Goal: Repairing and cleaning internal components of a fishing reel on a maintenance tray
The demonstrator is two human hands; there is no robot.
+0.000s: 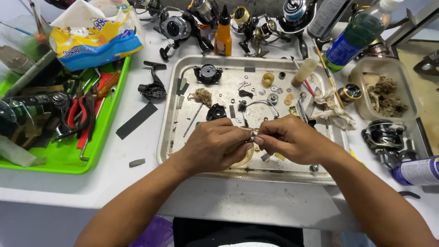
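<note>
My left hand (215, 146) and my right hand (292, 139) meet over the front of a metal tray (170, 137). Together they pinch a small metal reel part (251, 136) between their fingertips; most of it is hidden by the fingers. A pale round piece (244, 158) shows under my left hand. On the tray lie black reel parts (208, 73), a bail wire (260, 104), washers (274, 97), a yellow ring (268, 79) and a wad of fibre (201, 96).
A green tray (68, 158) with pliers and tools sits at the left, under a tissue pack (93, 34). Fishing reels (176, 27), an orange oil bottle (223, 36), a green bottle (354, 39), a plastic tub (388, 89), a reel (384, 137) and a spray can (418, 171) surround the tray.
</note>
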